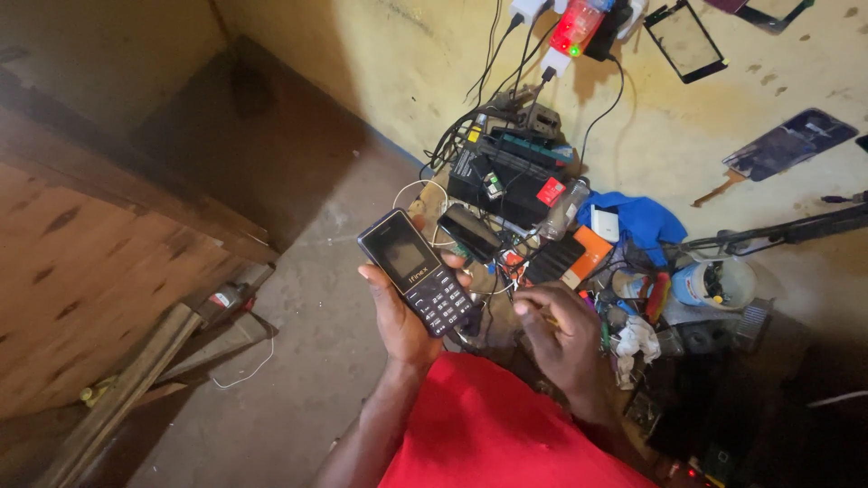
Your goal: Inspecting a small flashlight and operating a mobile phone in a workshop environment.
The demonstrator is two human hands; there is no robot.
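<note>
Your left hand (402, 316) has its grip wrapped around the black keypad phone (418, 271), screen up. Your right hand (561, 334) hovers beside it, fingers curled narrow over the cluttered cables (506, 271) and black battery box (506, 181).

Screens, labels and boxes around a keypad phone

The keypad phone (419, 272), held in the left hand (398, 316), shows a small dark rectangular screen above its keys; a loose black-framed screen glass (685, 40) hangs on the yellow wall at upper right, and a bluish screen panel (788, 143) lies slantwise further right; a red square label (551, 191) sits on the black box (506, 181) against the wall, with a flat orange box (592, 250) and a small white box (605, 223) beside the blue cloth (644, 220)
</note>
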